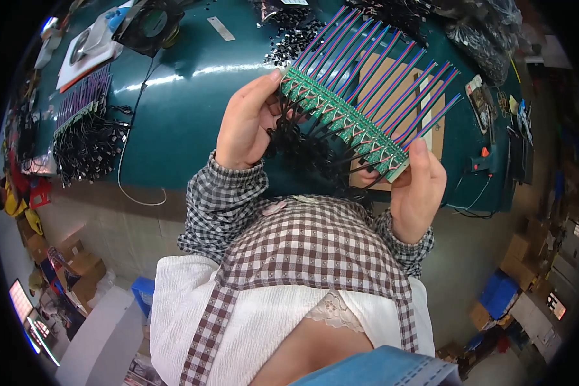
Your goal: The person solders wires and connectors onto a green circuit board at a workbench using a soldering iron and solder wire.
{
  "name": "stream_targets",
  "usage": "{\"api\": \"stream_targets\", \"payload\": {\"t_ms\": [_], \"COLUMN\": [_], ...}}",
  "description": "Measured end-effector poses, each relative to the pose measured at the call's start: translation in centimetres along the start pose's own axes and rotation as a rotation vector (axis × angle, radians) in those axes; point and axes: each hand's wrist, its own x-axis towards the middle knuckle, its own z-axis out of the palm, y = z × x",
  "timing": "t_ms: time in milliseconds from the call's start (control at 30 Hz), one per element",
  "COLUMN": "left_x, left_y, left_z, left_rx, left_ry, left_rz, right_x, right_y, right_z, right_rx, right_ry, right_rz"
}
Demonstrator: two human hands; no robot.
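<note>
- Left grip (246, 123) pinches the upper-left end of the green circuit-board strip (342, 121).
- Right grip (419, 193) pinches its lower-right end, thumb uppermost.
- Strip slants above the dark green counter (193, 96), ribbon wires (431, 122) fanning away, black cables (305, 147) bunched on the near side.
- Cardboard (437, 132) lies beyond, partly hidden.

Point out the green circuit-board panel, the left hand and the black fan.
Green circuit-board panel (342, 119), head view: middle of its green face.
Left hand (244, 123), head view: mid-hand, below the thumb.
Black fan (153, 26), head view: its round centre.
</note>
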Motion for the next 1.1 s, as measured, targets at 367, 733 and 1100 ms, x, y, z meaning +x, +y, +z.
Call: {"api": "stream_targets", "payload": {"t_ms": [367, 733, 1100], "left_x": [-1.6, -1.0, 0.1], "left_y": [0.1, -1.2, -2.6], "left_z": [-1.2, -2.2, -2.2], "left_rx": [-0.033, -0.080, -0.053], "left_ry": [-0.004, -0.029, 0.003], "left_rz": [0.047, -0.102, -0.252], "right_x": [-0.2, -0.2, -0.2], "right_y": [0.1, -0.6, 1.0], "right_z": [0.9, 1.1, 0.1], "right_rx": [-0.036, -0.110, -0.023], "right_ry": [-0.095, -0.188, -0.030], "right_rz": [-0.016, -0.024, 0.069]}}
